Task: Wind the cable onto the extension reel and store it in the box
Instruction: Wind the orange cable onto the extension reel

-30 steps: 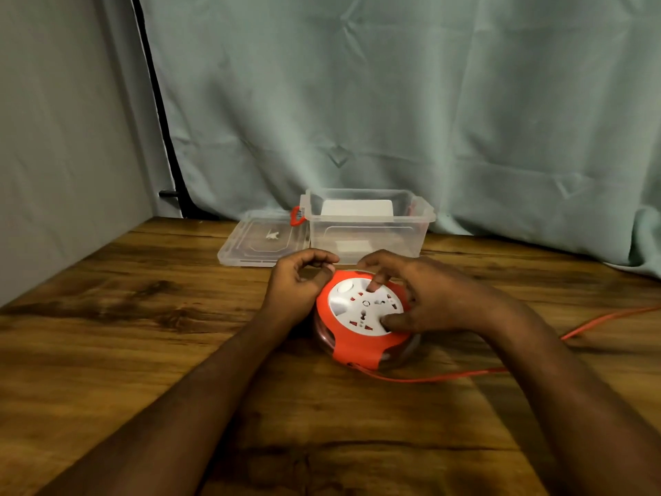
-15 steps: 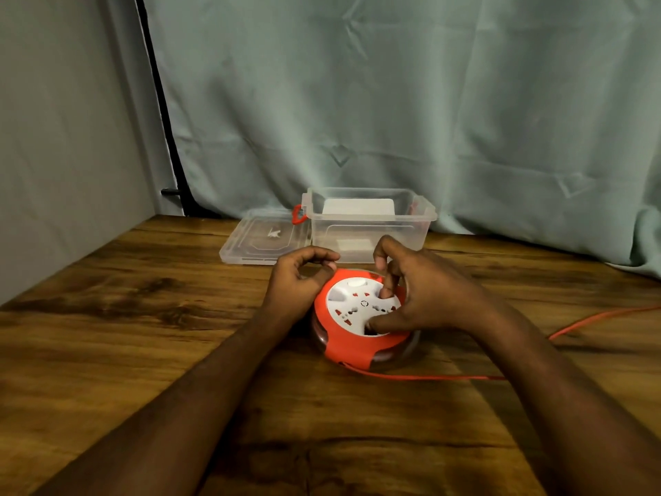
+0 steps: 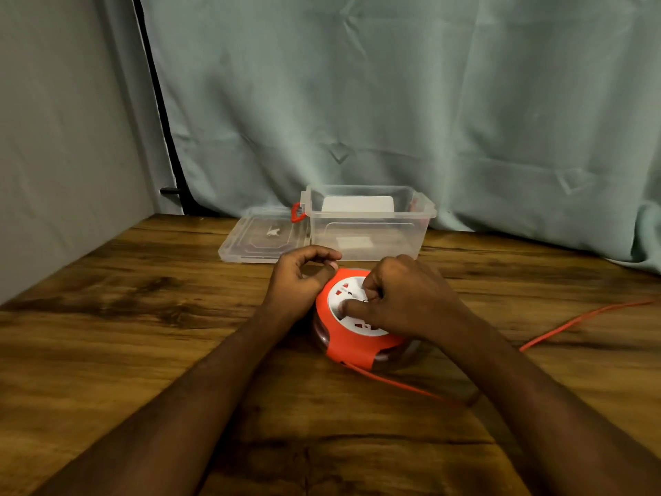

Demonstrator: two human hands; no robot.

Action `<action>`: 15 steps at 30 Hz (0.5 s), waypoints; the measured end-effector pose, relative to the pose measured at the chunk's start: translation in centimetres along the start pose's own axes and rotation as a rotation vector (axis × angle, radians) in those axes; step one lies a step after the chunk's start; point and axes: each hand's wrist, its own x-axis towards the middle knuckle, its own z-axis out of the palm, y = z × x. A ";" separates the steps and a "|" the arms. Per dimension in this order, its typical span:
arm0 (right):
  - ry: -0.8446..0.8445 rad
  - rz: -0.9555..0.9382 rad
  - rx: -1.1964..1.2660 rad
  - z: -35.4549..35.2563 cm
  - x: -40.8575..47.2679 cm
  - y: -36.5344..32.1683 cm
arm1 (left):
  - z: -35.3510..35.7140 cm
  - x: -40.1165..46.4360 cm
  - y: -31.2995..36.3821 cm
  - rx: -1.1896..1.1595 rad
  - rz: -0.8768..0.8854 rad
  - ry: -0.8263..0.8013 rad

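Open box (image 3: 368, 223) behind reel (image 3: 352, 338) (lid (image 3: 257, 241) beside), both hands on reel

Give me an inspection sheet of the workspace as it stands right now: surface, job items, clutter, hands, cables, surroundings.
Surface: wooden table, dark grain, nothing spilled.
Job's things: orange and white extension reel lies flat near the middle; clear plastic box stands open behind it, its lid flat on the table to the left of the box.
Clutter: nothing seen.
Hands: left hand steadies the reel's left rim; right hand is on the white socket face, fingers curled at its centre.
Cables: orange cable still trails from the reel's front, under the right forearm, off to the right edge.
Surroundings: pale green curtain behind, plain wall to the left.
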 end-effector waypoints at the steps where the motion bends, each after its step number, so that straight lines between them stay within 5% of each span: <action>1: 0.010 -0.041 0.006 -0.2 0.0 0.1 | 0.0 0.0 0.0 -0.001 0.003 -0.001; 5: 0.043 -0.114 0.050 -2.4 -0.1 0.9 | -0.1 0.1 -0.1 0.001 -0.005 0.001; 10: -0.240 -0.077 0.042 -3.2 0.0 2.6 | -0.1 0.0 -0.1 0.008 -0.036 -0.012; 15: -0.260 -0.067 0.118 -3.1 0.0 3.0 | -0.1 0.0 0.0 0.014 -0.041 -0.020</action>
